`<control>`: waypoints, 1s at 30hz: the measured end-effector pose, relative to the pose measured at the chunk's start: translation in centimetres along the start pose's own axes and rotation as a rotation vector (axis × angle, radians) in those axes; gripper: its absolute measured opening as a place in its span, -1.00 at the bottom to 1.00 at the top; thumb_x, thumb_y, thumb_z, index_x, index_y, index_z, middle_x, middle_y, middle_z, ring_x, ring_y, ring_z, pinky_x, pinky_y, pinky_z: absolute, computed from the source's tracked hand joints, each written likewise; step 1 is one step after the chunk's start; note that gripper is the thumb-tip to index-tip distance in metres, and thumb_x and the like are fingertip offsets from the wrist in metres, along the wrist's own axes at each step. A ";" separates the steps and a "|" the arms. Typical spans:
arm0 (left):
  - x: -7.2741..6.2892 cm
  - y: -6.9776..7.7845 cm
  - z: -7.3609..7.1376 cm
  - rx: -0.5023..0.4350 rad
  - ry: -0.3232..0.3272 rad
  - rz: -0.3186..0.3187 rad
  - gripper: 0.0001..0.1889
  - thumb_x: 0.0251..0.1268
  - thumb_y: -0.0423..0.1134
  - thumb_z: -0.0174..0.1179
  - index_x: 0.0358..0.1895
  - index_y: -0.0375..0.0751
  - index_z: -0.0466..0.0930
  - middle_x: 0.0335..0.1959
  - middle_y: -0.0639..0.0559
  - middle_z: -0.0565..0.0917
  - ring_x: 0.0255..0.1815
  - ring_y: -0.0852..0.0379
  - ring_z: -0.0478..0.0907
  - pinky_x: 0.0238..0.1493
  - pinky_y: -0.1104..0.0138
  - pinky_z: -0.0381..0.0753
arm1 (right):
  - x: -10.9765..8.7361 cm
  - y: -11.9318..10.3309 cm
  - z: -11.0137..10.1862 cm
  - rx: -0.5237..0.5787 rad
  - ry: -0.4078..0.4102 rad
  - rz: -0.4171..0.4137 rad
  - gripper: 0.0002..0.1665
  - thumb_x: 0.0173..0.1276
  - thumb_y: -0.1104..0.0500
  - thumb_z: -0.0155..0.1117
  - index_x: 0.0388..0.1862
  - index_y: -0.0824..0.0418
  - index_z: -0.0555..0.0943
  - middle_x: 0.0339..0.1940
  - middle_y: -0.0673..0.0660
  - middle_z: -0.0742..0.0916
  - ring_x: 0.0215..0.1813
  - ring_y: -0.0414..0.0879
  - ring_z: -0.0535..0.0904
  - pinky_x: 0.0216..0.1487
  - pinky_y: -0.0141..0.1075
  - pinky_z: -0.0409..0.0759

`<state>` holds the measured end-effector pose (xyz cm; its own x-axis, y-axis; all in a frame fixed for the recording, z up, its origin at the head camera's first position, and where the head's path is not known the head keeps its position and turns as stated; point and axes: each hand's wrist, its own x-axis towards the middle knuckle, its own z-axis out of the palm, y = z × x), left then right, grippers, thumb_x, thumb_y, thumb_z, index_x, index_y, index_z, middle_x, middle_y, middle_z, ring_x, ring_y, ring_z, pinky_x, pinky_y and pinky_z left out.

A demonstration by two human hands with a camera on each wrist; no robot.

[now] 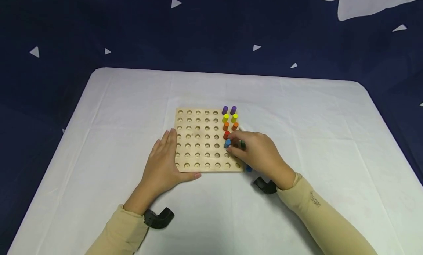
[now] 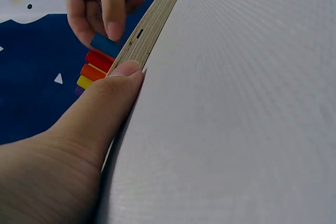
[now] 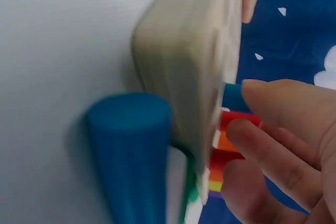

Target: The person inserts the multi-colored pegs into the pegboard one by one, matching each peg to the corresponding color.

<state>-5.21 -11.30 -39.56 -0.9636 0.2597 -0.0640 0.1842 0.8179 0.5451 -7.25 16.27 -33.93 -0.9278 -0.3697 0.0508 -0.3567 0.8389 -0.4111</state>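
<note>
A square wooden pegboard (image 1: 202, 141) with rows of round holes lies on the table. My left hand (image 1: 163, 161) rests against its left side with straight fingers, the thumb along the front edge. With thumb and fingertips, my right hand (image 1: 261, 152) pinches a blue peg (image 1: 227, 143) standing in the second column from the right. Behind it in that column are a red peg (image 1: 226, 135), an orange peg (image 1: 226, 126), a yellow peg (image 1: 226, 118) and a purple peg (image 1: 225, 110). Purple, yellow and orange pegs also stand in the rightmost column; my fingers hide its middle part.
Beside the board's right edge, partly under my right hand, are another blue peg (image 3: 128, 156), a green peg (image 1: 243, 145) and a white peg (image 1: 242, 128). A white cloth covers the table (image 1: 132, 100). Behind it hangs a dark blue patterned curtain (image 1: 211, 34).
</note>
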 end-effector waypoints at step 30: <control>0.1 -0.2 0.2 0.000 0.004 0.012 0.60 -0.40 0.54 0.43 0.60 -0.31 -0.34 0.63 -0.25 -0.10 0.67 -0.14 -0.19 0.64 -0.02 -0.19 | -4.9 0.4 -1.4 -0.148 -0.168 0.360 -0.67 0.17 -0.05 0.47 -0.26 0.18 0.72 -0.58 -0.08 0.66 -0.54 -0.18 0.49 -0.57 -0.35 0.39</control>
<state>-5.33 -11.39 -39.83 -0.9620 0.2676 -0.0538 0.1960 0.8147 0.5458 -3.02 18.93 -33.03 -0.9696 -0.0928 -0.2263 -0.0369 0.9702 -0.2396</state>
